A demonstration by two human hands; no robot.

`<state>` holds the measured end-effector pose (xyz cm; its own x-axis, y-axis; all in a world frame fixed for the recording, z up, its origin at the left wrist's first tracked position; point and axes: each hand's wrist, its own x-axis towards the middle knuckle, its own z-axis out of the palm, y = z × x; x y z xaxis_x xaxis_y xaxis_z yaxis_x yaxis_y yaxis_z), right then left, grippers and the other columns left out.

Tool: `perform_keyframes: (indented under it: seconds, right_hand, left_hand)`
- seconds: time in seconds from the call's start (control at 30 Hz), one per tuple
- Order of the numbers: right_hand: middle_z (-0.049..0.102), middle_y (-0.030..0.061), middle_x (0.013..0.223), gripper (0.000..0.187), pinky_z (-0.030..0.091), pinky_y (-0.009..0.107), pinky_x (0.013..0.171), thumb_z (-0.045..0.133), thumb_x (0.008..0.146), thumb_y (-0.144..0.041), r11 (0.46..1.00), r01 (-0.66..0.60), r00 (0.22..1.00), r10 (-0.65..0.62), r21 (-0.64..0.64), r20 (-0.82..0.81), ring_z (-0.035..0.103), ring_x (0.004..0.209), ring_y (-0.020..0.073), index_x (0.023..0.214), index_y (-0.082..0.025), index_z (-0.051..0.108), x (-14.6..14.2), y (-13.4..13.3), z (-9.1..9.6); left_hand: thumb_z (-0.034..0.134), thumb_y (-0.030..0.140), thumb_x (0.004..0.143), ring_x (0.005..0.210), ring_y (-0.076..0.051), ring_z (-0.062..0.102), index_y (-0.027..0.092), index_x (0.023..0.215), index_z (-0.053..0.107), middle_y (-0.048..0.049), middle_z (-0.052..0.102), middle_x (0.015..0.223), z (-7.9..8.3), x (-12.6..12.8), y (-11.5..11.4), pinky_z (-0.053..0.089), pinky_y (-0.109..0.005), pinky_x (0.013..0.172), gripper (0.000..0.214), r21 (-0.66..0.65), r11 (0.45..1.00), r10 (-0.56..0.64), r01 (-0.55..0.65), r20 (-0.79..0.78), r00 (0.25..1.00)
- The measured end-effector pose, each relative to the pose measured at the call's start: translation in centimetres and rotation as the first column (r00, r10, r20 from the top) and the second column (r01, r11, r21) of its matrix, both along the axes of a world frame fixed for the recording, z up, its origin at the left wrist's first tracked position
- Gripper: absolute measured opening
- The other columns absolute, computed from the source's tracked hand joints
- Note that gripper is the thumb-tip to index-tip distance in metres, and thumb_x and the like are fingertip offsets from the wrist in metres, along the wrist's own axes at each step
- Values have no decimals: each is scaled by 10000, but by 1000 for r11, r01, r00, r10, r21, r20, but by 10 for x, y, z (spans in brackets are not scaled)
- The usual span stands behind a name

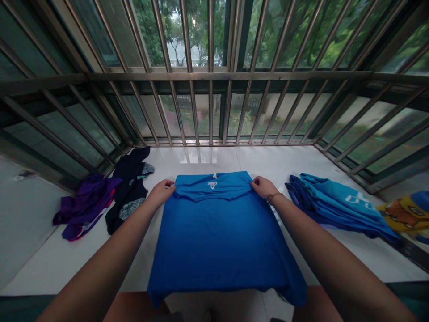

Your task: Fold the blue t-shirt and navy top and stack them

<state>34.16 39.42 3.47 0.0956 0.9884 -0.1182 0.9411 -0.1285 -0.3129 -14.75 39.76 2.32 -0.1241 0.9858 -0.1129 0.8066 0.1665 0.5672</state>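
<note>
A bright blue fabric T-shirt (221, 232) lies flat at the middle of the white glossy counter (295, 163), its near hem hanging over the 6 o'clock edge. The left hand (162, 191) and right hand (263, 186) each pinch a far corner of its folded-over top band. At 3 o'clock sits a pile of blue garments (335, 208); at 9 o'clock, dark clothes (129, 190) and a purple crumpled garment (85, 203).

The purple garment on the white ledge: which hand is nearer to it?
Left. The left hand grips the blue shirt at its far left edge, beside the purple garment; the right hand grips the opposite edge, farther away.
</note>
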Motion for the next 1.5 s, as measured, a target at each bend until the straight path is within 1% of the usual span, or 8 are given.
perform_keyframes:
  seconds: [0.13,0.37,0.5,0.6,0.77,0.9,1.0,1.5]
  right_hand:
    - [805,89,1008,198,447,263,780,630,1055,-315,1000,6,999,-6,-10,-34,723,929,202,1096,-163,749,-1,-2,-3]
    - [796,69,1017,183,460,265,792,640,1061,-302,1000,17,999,-17,-3,-43,727,924,202,1172,-178,716,-4,-10,-1]
    - [748,179,1257,299,481,319,894,595,1083,-299,995,48,999,-48,85,4,712,1094,266,1329,-139,647,-20,-20,6]
    - [705,182,1330,273,469,347,987,536,1105,-291,970,-84,995,71,227,64,669,1187,285,1323,-166,643,-66,-34,9]
    - [714,120,1232,218,483,371,970,602,1095,-378,881,-402,913,406,251,37,640,1167,283,1214,-213,681,-202,-58,4]
    - [678,145,1316,376,492,435,1003,707,1037,-466,869,-421,899,438,260,-10,607,1239,321,1285,-189,650,-295,-52,-4]
    - [672,163,1333,416,507,452,993,686,1050,-488,909,-338,929,364,244,-70,614,1243,327,1314,-170,635,-328,-36,-9]
    - [783,123,1229,247,506,330,1003,549,1107,-282,947,-77,888,208,313,-410,719,1152,248,1253,-182,721,-317,4,-29]
  left_hand:
    - [758,270,734,1075,-286,765,196,1118,777,-93,828,1132,-7,-8,-4,566,-326,903,391,5,998,-65,65,-2,998]
    - [657,297,865,1007,-260,735,221,1087,800,-70,776,1051,-21,-13,-14,575,-358,945,274,127,984,-126,127,-16,992]
    - [580,273,923,1044,-255,703,235,1069,813,-86,729,1106,-35,-17,-18,573,-369,973,277,300,938,-179,175,-15,984]
    - [536,251,953,1047,-248,692,236,1043,829,-87,703,1120,-44,-17,-18,573,-367,952,307,363,917,-174,164,-6,985]
    - [547,174,914,1003,-246,687,234,960,860,-76,693,1047,-55,-19,-14,573,-378,920,322,437,886,-179,156,13,984]
    - [556,116,874,978,-238,682,245,908,873,-77,690,1036,-59,-22,-13,573,-374,897,344,453,876,-201,169,24,979]
    - [560,86,849,991,-234,676,256,903,882,-76,686,1040,-59,-23,-14,570,-374,911,368,467,866,-213,178,23,977]
    - [620,166,864,886,-208,693,252,837,845,-39,722,928,-37,-11,-24,544,-352,842,243,397,909,-181,128,98,979]
